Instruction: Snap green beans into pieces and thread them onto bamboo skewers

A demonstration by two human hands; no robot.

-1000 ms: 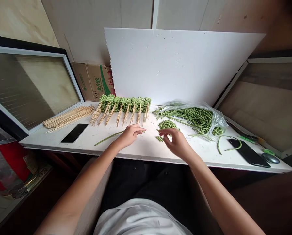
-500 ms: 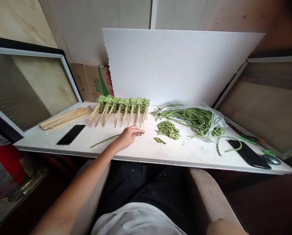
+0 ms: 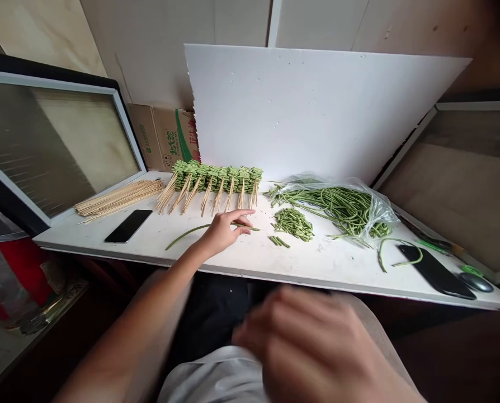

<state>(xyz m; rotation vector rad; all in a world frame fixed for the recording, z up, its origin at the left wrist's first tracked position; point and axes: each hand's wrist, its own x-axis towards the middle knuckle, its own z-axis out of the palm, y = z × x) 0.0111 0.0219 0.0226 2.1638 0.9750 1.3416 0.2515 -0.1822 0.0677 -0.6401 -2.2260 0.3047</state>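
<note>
Right grip blurred; tabletop bright, underneath dark.

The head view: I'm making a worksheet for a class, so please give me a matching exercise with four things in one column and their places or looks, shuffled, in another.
Things
1. single long bean
2. bare skewers
3. heap of long beans
4. cardboard box

Places or looks
A. partly covered by a clear plastic bag
B. printed in green and red
C. showing on both sides of the left hand
D. lying together on the white table's left end

Pairs: 1-C, 2-D, 3-A, 4-B
</note>
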